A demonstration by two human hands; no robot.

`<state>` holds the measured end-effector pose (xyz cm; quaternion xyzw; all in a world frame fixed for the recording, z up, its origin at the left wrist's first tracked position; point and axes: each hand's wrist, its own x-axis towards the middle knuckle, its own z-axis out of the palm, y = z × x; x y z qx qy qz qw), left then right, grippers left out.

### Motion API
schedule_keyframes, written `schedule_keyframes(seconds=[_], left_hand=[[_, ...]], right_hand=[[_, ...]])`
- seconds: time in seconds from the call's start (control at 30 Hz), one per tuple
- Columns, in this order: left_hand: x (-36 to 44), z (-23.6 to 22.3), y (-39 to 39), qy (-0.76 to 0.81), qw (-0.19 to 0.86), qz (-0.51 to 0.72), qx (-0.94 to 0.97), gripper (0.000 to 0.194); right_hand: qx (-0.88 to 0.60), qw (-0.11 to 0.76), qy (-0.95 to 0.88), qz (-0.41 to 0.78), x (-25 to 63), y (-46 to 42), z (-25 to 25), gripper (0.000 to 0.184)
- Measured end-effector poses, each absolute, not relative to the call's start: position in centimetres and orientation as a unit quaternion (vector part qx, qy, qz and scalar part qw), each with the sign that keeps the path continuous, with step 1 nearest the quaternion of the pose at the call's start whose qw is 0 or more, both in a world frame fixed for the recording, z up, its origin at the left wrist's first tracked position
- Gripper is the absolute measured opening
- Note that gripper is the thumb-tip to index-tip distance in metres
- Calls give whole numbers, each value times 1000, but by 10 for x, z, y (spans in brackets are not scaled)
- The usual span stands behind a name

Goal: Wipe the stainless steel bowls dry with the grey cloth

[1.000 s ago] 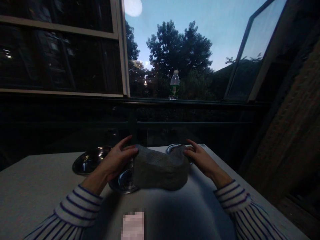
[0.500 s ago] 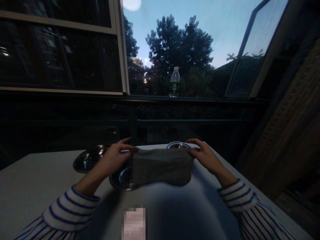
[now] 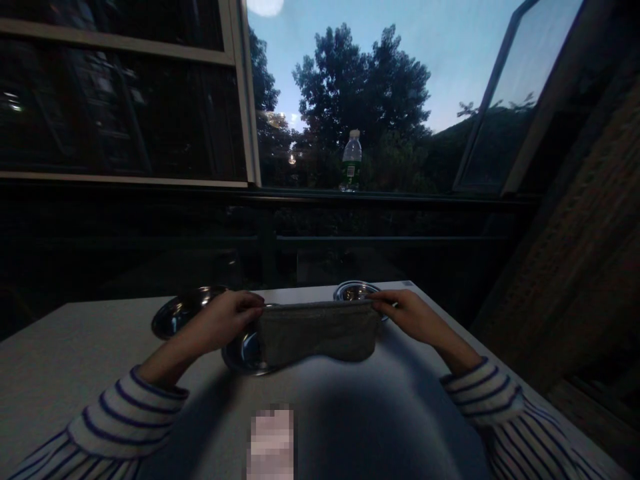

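A greyish-brown cloth [image 3: 320, 333] hangs between my two hands, its top edge drawn straight and its lower edge wavy. My left hand [image 3: 227, 320] pinches the upper left corner, fingers closed. At the upper right corner, my right hand [image 3: 405, 312] grips the cloth between thumb and fingers. Behind the cloth on the left, a shiny metal bowl [image 3: 240, 353] is partly covered. Another metal dish [image 3: 175, 317] lies beyond my left forearm. A smaller metal bowl [image 3: 353, 289] stands at the far edge, close to my right hand, its lower part hidden by the cloth.
Everything stands on a white table [image 3: 60, 373]. A pixelated pinkish patch [image 3: 271, 443] covers something at the near edge. Past the table, a plastic bottle with a green label [image 3: 351, 163] stands at the window. A patterned curtain [image 3: 580, 267] hangs on the right.
The fingers of both hands have closed down onto the cloth's top corners. The cloth's top edge is now straighter, and the cloth has shifted slightly left.
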<state>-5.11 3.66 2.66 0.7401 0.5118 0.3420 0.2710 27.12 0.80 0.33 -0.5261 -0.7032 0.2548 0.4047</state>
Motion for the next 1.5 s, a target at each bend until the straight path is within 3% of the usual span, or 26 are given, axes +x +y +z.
schedule_keyframes(seconds=[0.1, 0.23, 0.6, 0.67, 0.73, 0.87, 0.93, 1.03, 1.13, 1.17, 1.23, 1.33, 1.4, 1.5], left_hand=[[-50, 27, 35, 505, 350, 363, 701, 12], [-38, 19, 33, 496, 542, 444, 513, 11], [0, -12, 28, 472, 608, 488, 411, 7], [8, -13, 23, 457, 625, 486, 406, 12], [14, -14, 18, 431, 638, 489, 411, 15], [18, -15, 13, 368, 655, 482, 452, 28], [14, -15, 15, 376, 651, 465, 468, 29], [5, -14, 19, 399, 651, 432, 480, 26], [-2, -15, 21, 397, 663, 404, 488, 30], [-3, -16, 21, 393, 666, 400, 492, 32], [-5, -19, 20, 382, 673, 393, 498, 38], [-8, -28, 20, 365, 688, 357, 516, 58], [-10, -32, 22, 373, 676, 344, 535, 65], [-12, -35, 25, 401, 612, 388, 561, 54]], right_hand=[[-531, 415, -684, 278, 274, 10, 2, 14], [-558, 435, -629, 322, 267, 17, -9, 18], [-533, 488, -644, 249, 210, 7, -19, 17], [-501, 474, -685, 237, 192, -4, -22, 19], [-440, 447, -767, 138, 176, -14, -27, 23], [-340, 348, -872, 53, 166, -24, -40, 34], [-323, 367, -871, 55, 175, -21, -47, 36], [-386, 472, -786, 101, 193, -12, -51, 38], [-441, 498, -699, 263, 205, -2, -47, 62], [-439, 485, -685, 321, 207, 1, -44, 61], [-426, 459, -674, 392, 207, 3, -38, 43], [-435, 476, -659, 387, 204, 4, -35, 16], [-437, 502, -642, 381, 204, 4, -38, 14], [-425, 523, -616, 407, 206, 2, -45, 13]])
